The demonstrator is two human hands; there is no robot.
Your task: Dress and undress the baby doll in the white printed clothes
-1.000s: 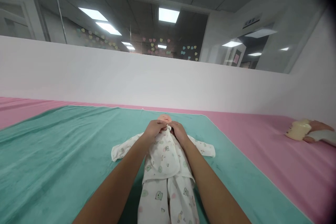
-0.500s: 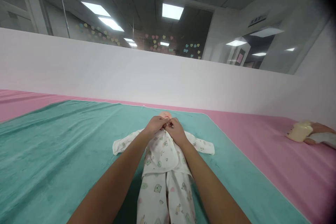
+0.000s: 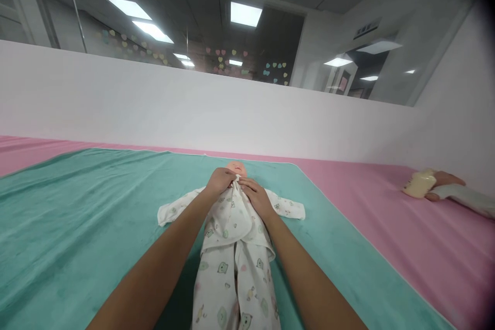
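Note:
A doll (image 3: 236, 167) lies on its back, head away from me. It wears a white printed top (image 3: 232, 224) with sleeves spread to both sides and matching trousers (image 3: 221, 270). At the neck, my left hand (image 3: 220, 181) is closed on the collar edge of the top, pulling up a small peak of cloth. My right hand (image 3: 256, 197) rests on the doll's upper chest, just right of that peak, its fingers stretched flat across the cloth. Both forearms pass along the doll's sides. The doll's neck is partly covered by my fingers.
Under the doll is a teal sheet (image 3: 116, 216) over a pink cover (image 3: 371, 206). Far right lie a pale yellow bottle-like object (image 3: 419, 184) and a brownish shape with greyish cloth (image 3: 464, 198), not clearly made out. A white wall (image 3: 174, 105) with glass above stands behind.
My hands have moved slightly apart at the collar. The right fingers went from pinched beside the left to stretched out on the chest. The whole view has shifted a little.

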